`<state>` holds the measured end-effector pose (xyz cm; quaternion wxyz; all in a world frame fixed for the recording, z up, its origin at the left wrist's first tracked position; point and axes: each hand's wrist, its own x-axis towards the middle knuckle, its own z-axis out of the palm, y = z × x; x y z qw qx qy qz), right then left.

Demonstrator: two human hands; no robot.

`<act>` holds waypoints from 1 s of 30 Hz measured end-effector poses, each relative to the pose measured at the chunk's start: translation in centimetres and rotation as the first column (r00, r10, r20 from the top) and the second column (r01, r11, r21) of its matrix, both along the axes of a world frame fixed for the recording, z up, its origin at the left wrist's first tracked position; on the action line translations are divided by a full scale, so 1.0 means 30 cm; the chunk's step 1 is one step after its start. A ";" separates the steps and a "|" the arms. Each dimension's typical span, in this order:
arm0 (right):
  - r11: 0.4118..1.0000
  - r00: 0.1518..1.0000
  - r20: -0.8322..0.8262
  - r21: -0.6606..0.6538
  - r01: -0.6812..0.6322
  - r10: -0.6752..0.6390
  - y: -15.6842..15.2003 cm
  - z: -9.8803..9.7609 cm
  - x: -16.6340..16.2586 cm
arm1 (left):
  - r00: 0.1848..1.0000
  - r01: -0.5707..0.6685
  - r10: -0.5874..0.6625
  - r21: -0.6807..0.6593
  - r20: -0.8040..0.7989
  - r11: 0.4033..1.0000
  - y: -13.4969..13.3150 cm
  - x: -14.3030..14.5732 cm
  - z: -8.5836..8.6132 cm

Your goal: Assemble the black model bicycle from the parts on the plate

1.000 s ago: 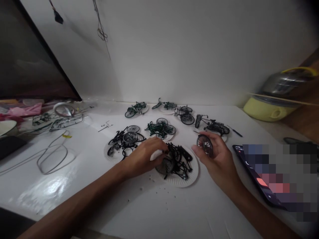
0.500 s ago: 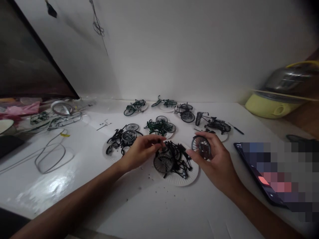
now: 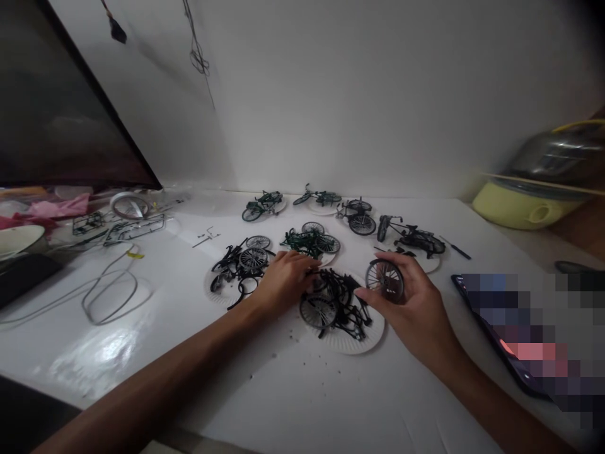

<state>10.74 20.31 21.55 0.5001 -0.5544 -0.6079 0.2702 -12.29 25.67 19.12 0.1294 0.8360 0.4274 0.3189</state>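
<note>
**Left hand (image 3: 283,282) met a black parts heap (image 3: 338,302); right hand (image 3: 409,299) held a wheel (image 3: 385,279)**

The left hand's curled fingertips (image 3: 312,271) touched the heap of model bicycle pieces; whether they gripped anything could not be told. The heap lay on a white paper plate (image 3: 366,338). The right hand's thumb and fingers clamped the spoked wheel just beside it. Other model bicycles (image 3: 309,243) lay beyond on a white table (image 3: 142,353).

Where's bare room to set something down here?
Bare tabletop shows between the wire loop and the left arm. Crumbs dot the patch below the nearest plate. It's crowded around the left hand and right hand, among the plates of model bicycles.
</note>
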 end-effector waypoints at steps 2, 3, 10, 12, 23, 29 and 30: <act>1.000 0.999 -0.035 -0.004 0.010 -0.010 0.004 -0.001 -0.004 | 1.000 -0.017 0.017 -0.010 0.009 1.000 -0.002 0.001 0.002; 1.000 0.999 -0.048 -0.007 0.014 -0.015 0.006 -0.001 -0.004 | 0.999 -0.027 0.028 -0.019 0.022 0.999 -0.003 -0.001 0.005; 0.999 0.996 -0.091 -0.026 0.020 -0.022 0.018 -0.008 0.013 | 0.990 -0.074 0.084 -0.087 0.116 0.993 -0.010 -0.037 0.029; 1.000 0.995 -0.095 -0.017 0.012 -0.014 0.021 -0.014 0.017 | 0.990 -0.063 0.075 -0.103 0.123 0.993 -0.009 -0.051 0.038; 1.000 0.986 0.169 0.010 -0.010 0.008 0.009 -0.005 0.029 | 0.997 0.052 -0.054 -0.051 -0.046 0.997 -0.005 -0.119 0.069; 0.999 0.977 0.205 -0.011 -0.053 0.054 0.012 -0.003 0.023 | 0.973 0.122 -0.115 0.025 -0.199 0.992 0.015 -0.105 0.050; 0.998 0.978 0.199 -0.016 -0.055 0.057 0.010 -0.003 0.020 | 0.971 0.117 -0.107 0.036 -0.215 0.992 0.018 -0.109 0.046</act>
